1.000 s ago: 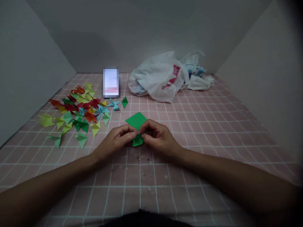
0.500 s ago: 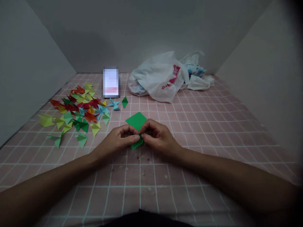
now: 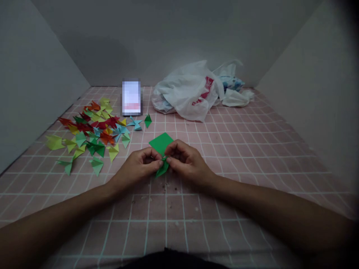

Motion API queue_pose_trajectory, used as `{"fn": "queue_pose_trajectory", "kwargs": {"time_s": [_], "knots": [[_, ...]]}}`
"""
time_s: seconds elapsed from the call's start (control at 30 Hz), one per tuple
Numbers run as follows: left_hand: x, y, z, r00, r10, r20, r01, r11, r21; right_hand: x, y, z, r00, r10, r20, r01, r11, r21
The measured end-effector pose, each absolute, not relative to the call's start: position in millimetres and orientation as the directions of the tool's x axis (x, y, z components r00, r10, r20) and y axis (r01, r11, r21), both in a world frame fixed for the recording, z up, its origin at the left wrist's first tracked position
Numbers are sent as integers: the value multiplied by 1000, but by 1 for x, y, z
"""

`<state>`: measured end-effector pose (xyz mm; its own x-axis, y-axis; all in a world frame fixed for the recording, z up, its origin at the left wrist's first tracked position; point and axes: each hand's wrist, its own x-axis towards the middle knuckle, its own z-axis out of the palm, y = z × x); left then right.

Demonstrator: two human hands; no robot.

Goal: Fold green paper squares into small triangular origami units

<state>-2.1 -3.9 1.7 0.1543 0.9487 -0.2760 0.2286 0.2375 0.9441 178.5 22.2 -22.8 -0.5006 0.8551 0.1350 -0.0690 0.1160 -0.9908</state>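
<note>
A green paper sheet [image 3: 160, 144] is folded into a diamond shape, and its upper corner sticks out beyond my hands. Its lower tip [image 3: 162, 170] shows below my fingers. My left hand [image 3: 137, 168] and my right hand [image 3: 186, 162] both pinch the paper at the middle, with their fingertips meeting. The fingers hide the central part of the fold. A small folded green paper piece [image 3: 147, 120] lies just beyond the sheet, apart from my hands.
A heap of folded multicoloured paper pieces [image 3: 94, 134] lies to the left on a pink grid-patterned surface [image 3: 238, 168]. At the back are a pixelated upright rectangular object [image 3: 131, 98], a white plastic bag [image 3: 186, 91] and crumpled white material [image 3: 237, 98]. Grey walls [image 3: 308, 93] stand behind and beside them.
My right fingers have moved left over the paper's centre. The lower green tip now slants down and to the left. The other objects have not moved.
</note>
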Motion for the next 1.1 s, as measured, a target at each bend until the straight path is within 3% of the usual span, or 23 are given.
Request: {"fn": "queue_pose_trajectory", "kwargs": {"time_s": [0.13,0.27,0.43,0.73,1.0,1.1], "knots": [[-2,-6,1,57,970,-238,186,224,957,179,21,-21,-515,856,32,-118,-34,-992],[-1,-8,-1,-41,973,-227,72,230,971,178,20,-22,-539,842,-31,-34,-58,-998],[2,-10,0,-24,971,-237,22,238,971,178,19,-23,-533,845,-40,54,-13,-998],[1,-11,-5,-71,978,-195,15,197,980,177,20,-26,-569,811,-133,-13,-170,-985],[3,-14,-5,-72,987,-146,67,151,986,176,20,-25,-568,815,-117,-17,-153,-988],[3,-15,-5,-63,988,-143,60,147,987,176,20,-25,-556,829,-67,10,-74,-997]]}}
